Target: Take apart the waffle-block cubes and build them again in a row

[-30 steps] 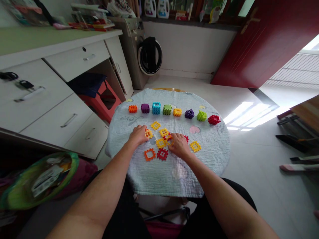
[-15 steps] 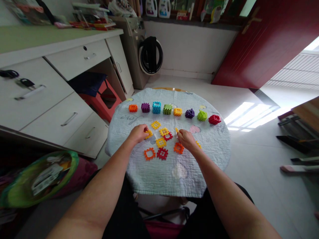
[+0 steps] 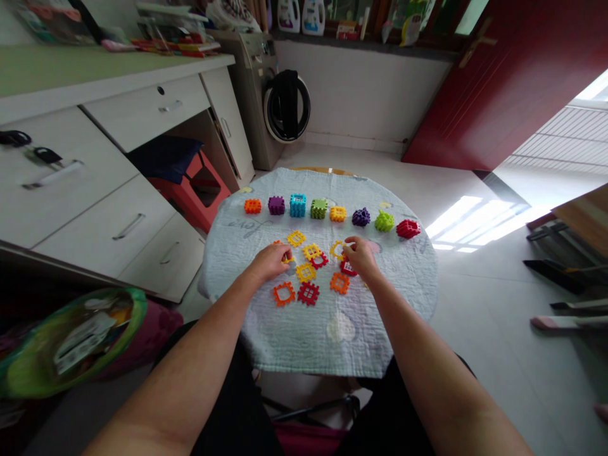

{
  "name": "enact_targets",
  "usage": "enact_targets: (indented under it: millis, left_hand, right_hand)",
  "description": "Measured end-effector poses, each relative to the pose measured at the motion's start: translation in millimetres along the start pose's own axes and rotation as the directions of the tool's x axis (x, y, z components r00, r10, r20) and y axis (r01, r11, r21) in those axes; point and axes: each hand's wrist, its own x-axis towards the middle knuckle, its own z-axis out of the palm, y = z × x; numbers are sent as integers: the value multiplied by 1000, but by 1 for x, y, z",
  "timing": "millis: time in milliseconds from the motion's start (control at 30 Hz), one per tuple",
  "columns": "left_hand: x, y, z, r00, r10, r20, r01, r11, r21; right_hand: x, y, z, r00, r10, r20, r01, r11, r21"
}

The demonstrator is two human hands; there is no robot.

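Observation:
A round table under a pale blue quilted cloth [image 3: 313, 335] carries a back row of several assembled plastic cubes, from an orange cube [image 3: 253, 206] at the left to a red cube [image 3: 408, 228] at the right. Flat waffle tiles lie in front: yellow tile [image 3: 296, 239], orange frame tile [image 3: 284, 293], red grid tile [image 3: 308, 293], orange tile [image 3: 339, 282]. My left hand [image 3: 272, 259] is closed on a yellow tile [image 3: 287, 258]. My right hand [image 3: 360, 256] pinches a yellow frame tile [image 3: 337, 249], held up beside a red tile [image 3: 348, 268].
White drawers [image 3: 118, 215] stand at the left with a red stool [image 3: 202, 190] tucked under the counter. A washing machine [image 3: 285, 104] is at the back and a dark red door [image 3: 498, 82] at the right. A green bag [image 3: 71, 342] lies at lower left.
My right hand has lifted a yellow tile from the pile and moved it back and to the right. An orange tile it covered now shows. My left hand stays on its yellow tile.

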Motion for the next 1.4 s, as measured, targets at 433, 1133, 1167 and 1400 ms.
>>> enact_targets:
  millis: [433, 1133, 1167, 1400]
  left_hand:
    - [-4, -11, -5, 995, 40, 96, -31, 995, -92]
    - [-13, 11, -2, 995, -98, 33, 87, 963, 254]
    - [-12, 9, -5, 994, -104, 32, 94, 969, 227]
    - [-5, -6, -12, 997, -43, 60, 43, 999, 12]
  right_hand:
    - [8, 20, -6, 977, -137, -166, 56, 907, -417]
    - [2, 5, -1, 955, -293, -45, 260, 901, -346]
    - [1, 3, -2, 955, -294, -28, 268, 904, -332]
    - [-13, -4, -8, 955, -281, 96, 296, 875, -384]
